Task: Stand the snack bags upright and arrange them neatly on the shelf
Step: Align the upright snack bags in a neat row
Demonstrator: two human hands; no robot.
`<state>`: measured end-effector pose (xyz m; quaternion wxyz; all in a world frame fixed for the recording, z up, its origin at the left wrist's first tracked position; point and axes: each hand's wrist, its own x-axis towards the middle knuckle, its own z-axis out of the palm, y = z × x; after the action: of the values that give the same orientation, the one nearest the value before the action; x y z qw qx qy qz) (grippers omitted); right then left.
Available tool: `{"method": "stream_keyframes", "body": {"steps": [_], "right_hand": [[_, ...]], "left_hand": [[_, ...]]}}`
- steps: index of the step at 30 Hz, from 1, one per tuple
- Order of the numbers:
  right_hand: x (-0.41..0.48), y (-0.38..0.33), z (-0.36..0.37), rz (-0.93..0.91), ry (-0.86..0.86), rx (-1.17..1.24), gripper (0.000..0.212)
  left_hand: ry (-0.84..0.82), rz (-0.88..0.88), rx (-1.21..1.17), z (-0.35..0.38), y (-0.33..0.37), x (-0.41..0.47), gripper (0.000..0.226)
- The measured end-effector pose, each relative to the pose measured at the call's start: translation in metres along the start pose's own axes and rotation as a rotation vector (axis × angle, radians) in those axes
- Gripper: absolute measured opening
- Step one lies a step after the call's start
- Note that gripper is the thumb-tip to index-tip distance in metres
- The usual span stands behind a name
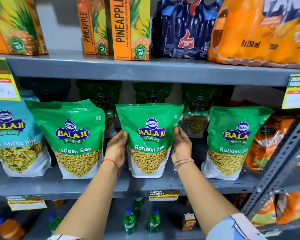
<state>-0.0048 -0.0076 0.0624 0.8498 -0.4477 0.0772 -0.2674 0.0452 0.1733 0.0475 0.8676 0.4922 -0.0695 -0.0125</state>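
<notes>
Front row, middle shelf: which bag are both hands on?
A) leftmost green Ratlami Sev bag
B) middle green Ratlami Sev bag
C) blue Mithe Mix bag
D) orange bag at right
B: the left hand and right hand press the two sides of the middle green Ratlami Sev bag, which stands upright on the shelf.

Three green Ratlami Sev bags (150, 139) stand upright along the grey shelf (93, 186) front.

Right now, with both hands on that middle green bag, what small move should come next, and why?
Probably let go: the middle Ratlami Sev bag already stands upright on the shelf, level with its neighbours, with the left hand and right hand pressed flat against its sides.
</notes>
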Motion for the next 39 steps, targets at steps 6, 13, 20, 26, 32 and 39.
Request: {"method": "stream_keyframes", "body": {"steps": [6,13,20,26,32,39], "right_hand": [[0.008,-0.003,0.012,-0.019,0.180,-0.010,0.023],[0.013,-0.007,0.014,0.034,0.196,0.069,0.020],[0.009,-0.004,0.002,0.045,-0.012,0.008,0.013],[-0.011,0.036,-0.064,0.264,-0.507,-0.637,0.045],[-0.024,0.070,-0.075,0.235,-0.370,-0.888,0.042],[-0.024,0.074,-0.071,0.265,-0.376,-0.983,0.036]], "left_hand": [[0.186,-0.029,-0.012,0.004,-0.007,0.011,0.031],[0.419,-0.035,-0.026,0.009,-0.002,0.019,0.016],[0.295,-0.050,-0.040,0.003,0.002,0.010,0.026],[-0.144,-0.276,0.572,-0.030,-0.029,-0.017,0.051],[-0.150,-0.278,1.093,-0.045,-0.060,-0.030,0.054],[-0.116,-0.252,1.112,-0.052,-0.066,-0.026,0.055]]}}
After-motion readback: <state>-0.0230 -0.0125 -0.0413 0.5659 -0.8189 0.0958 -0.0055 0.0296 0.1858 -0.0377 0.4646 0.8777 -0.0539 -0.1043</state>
